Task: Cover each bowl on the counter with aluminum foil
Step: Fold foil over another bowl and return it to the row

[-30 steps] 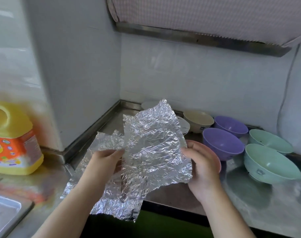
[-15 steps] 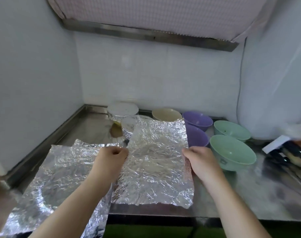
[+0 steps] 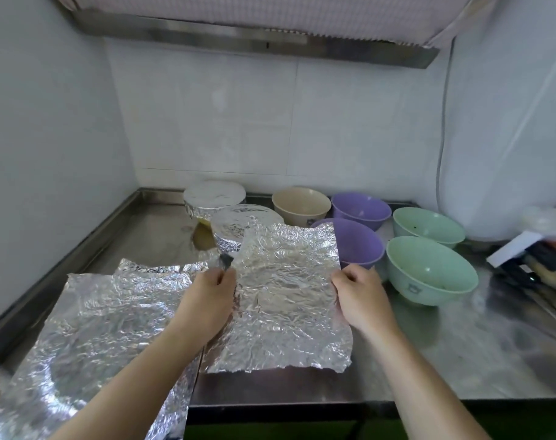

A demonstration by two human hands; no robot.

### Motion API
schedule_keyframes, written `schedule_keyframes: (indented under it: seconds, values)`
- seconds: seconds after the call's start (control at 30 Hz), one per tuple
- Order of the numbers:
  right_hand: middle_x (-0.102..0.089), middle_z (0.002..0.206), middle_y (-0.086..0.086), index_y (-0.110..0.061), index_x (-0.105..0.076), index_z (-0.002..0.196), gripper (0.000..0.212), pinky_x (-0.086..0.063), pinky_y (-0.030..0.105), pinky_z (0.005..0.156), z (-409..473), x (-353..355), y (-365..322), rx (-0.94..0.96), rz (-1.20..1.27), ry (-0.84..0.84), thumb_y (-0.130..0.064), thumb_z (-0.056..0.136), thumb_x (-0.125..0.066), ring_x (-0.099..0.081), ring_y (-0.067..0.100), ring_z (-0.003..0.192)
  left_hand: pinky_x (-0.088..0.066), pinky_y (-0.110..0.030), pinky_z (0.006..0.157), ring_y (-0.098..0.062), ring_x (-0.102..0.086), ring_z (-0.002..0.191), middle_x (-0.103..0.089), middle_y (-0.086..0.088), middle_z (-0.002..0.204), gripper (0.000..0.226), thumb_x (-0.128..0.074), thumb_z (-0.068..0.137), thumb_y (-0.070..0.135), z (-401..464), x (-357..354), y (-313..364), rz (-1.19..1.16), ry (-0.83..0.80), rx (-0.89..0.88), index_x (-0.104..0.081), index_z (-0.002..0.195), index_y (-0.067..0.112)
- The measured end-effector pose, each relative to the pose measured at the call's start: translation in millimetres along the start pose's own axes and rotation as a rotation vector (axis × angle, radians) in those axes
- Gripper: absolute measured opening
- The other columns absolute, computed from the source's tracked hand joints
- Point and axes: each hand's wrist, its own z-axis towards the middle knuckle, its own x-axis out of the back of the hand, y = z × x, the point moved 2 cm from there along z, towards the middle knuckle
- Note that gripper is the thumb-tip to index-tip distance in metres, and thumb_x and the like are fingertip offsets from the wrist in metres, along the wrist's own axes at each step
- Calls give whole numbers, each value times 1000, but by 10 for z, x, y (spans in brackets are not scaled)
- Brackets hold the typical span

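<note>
Head view. The left hand (image 3: 210, 292) and right hand (image 3: 359, 292) each pinch an opposite edge of a crumpled foil sheet (image 3: 289, 293) held above the steel bench (image 3: 460, 360), just in front of the nearer purple bowl (image 3: 359, 241). Thin, creased foil may tear if pulled taut, or catch the neighbouring green bowl (image 3: 429, 268). Two foil-covered bowls (image 3: 235, 223) stand behind; a beige bowl (image 3: 300, 204), a second purple and a second green bowl remain open. Spare foil (image 3: 95, 328) lies at left. The bowls are smooth and round.
</note>
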Motion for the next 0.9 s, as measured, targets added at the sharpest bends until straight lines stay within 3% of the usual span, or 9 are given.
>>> schedule_keyframes:
  seconds: [0.07,0.33,0.43,0.5,0.6,0.67,0.73,0.83,0.9]
  values:
    - [-54,42,1,0,-57,74,38,-38,23,51,-35,2,-6,-16,18,-12,-20,105,-57,-51,10,41,-32,-32,54,-17,-43,57,-49,-5,65,41,-39,110,32,-23,-18,4,8,5,1,-50,78,9]
    - [-42,44,-2,-11,-49,66,43,-32,18,43,-162,-29,89,-70,101,-94,-18,108,-53,-45,12,39,-22,-31,51,-10,-27,45,-31,4,52,39,-41,107,24,-65,-3,-121,-42,-19,-27,-38,69,15]
    - [-50,52,-6,-14,-52,65,43,-38,28,56,-177,-4,73,-71,78,-104,-23,107,-53,-52,16,54,-24,-31,55,-13,-31,48,-35,4,53,39,-43,108,26,-83,32,-150,-66,-2,-8,-39,70,15]
    - [-64,70,-3,-12,-60,74,36,-39,32,64,-167,92,8,-57,9,-35,-28,106,-54,-61,22,75,-31,-30,53,-14,-42,52,-50,5,63,32,-45,107,30,-121,104,-96,-4,109,-71,-46,79,14]
    - [-66,89,-1,-17,-60,92,15,-46,38,72,-203,289,-234,89,-185,136,-26,102,-55,-61,24,87,-46,-34,73,-15,-57,89,-58,1,105,15,-49,105,27,-239,254,153,155,347,-394,-55,113,16]
    - [-65,100,-3,-19,-60,101,7,-50,41,81,-244,315,-470,262,-339,137,-19,98,-55,-60,23,94,-52,-37,85,-17,-59,104,-59,1,121,23,-48,104,20,-256,217,352,227,252,-588,-59,123,15]
    - [-63,121,-4,-19,-62,119,22,-49,38,93,-293,204,-679,377,-398,-39,-17,100,-52,-59,20,109,-54,-39,93,-20,-62,113,-57,3,133,30,-44,103,20,-219,41,437,342,32,-622,-60,128,16]
    - [-49,149,-4,-18,-50,146,38,-39,33,111,-312,-113,-782,444,-492,-362,-27,110,-41,-47,17,137,-36,-44,119,-22,-39,146,-40,-1,159,58,-26,99,37,-111,-273,350,640,-148,-627,-40,152,15]
    - [-41,159,0,-15,-43,154,45,-28,35,124,-264,-315,-667,472,-564,-442,-32,113,-33,-35,19,150,-17,-45,129,-23,-16,158,-22,-6,170,67,-20,100,37,-23,-382,237,738,-167,-583,-18,163,12]
